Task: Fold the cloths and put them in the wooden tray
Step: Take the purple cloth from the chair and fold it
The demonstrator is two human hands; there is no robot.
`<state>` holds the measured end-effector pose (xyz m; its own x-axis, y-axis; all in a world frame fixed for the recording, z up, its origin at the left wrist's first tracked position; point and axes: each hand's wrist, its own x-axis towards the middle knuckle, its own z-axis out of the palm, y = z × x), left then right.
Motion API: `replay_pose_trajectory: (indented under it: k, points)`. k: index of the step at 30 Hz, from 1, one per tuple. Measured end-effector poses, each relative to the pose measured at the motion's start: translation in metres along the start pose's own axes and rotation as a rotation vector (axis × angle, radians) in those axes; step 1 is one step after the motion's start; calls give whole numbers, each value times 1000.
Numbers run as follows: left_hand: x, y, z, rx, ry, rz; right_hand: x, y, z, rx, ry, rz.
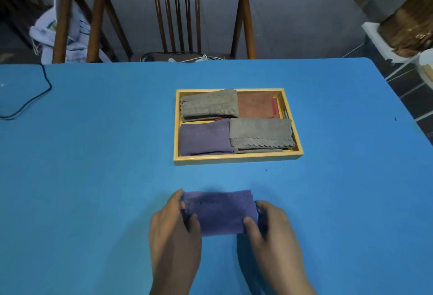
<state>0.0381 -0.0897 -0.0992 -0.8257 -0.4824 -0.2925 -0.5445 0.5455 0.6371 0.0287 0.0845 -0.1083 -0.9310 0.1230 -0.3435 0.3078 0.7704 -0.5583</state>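
Note:
A folded purple cloth [220, 211] lies on the blue table near me. My left hand [174, 226] grips its left end, thumb on top. My right hand [269, 226] grips its right end the same way. Beyond it stands the wooden tray [236, 160]. Inside lie several folded cloths: a grey one [209, 106] at the back left, a brown one [256, 105] at the back right, a purple one [203, 137] at the front left, and a grey scalloped one [261, 134] at the front right.
A black cable [35, 98] curls over the table's far left. A wooden chair [175, 11] stands behind the far edge, with a power strip [187, 58] at its seat. The table's right edge [398, 105] slants away.

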Motion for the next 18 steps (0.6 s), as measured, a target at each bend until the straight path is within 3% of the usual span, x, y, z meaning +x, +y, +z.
replay_pose_trajectory:
  k: [3, 8, 12, 14, 18]
  points:
    - [0, -6, 7, 63, -4, -33, 6, -7, 0, -4, -52, 73]
    - [8, -4, 6, -227, -27, -288, 17, -10, -6, 260, -164, 197]
    - [17, 18, 2, -405, -202, -436, 26, -12, -29, 420, -228, 211]
    - [19, 38, -7, -459, -211, -402, 32, -18, -53, 485, -246, 194]
    - [55, 110, -24, -528, -222, -128, 85, -47, -112, 568, -116, 23]
